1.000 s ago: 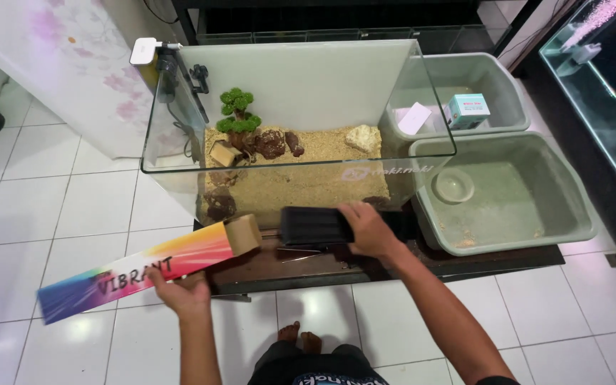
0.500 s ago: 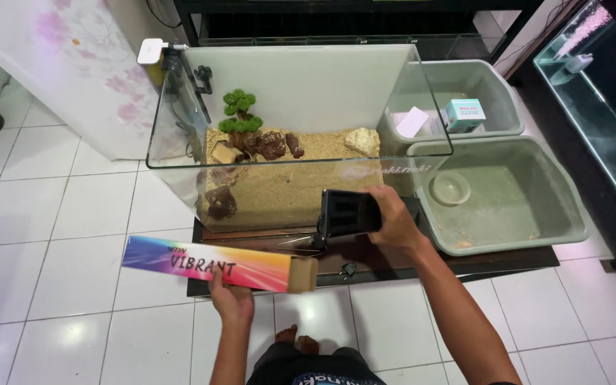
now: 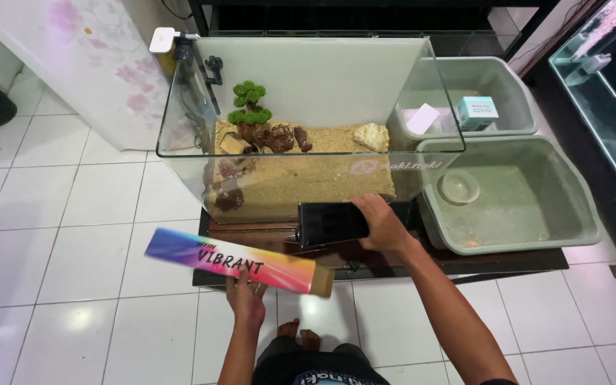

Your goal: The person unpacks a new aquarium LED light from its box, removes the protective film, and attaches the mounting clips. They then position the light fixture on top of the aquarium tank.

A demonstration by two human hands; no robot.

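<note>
Box (image 3: 237,262) of long, flat cardboard, printed in rainbow colours, lies slanted across the lower middle of the frame, held from below by the left hand (image 3: 246,298), whose fingers close on its lower edge. Its open brown end points toward the lower right, near the right forearm. Just above that end, the right hand (image 3: 381,222) grips a black rectangular device (image 3: 331,222) by its right side, fingers wrapped over the top, keeping it level against the front pane of the glass tank (image 3: 301,135).

That tank fills the upper middle of the frame. Inside it, sand (image 3: 308,178) covers the bottom, with brown rocks (image 3: 279,137), a pale stone (image 3: 370,135) and a small green tree ornament (image 3: 249,105) toward the back. A black filter (image 3: 197,68) hangs at its upper left corner. The tank stands on a dark wooden stand (image 3: 393,260).

To the right sit two grey plastic tubs: the nearer tub (image 3: 579,214) holds a small round dish (image 3: 459,187), and the farther tub (image 3: 507,78) holds a small teal carton (image 3: 476,113). White floor tiles (image 3: 51,242) spread across the left, and bare feet (image 3: 299,332) show at the bottom.
</note>
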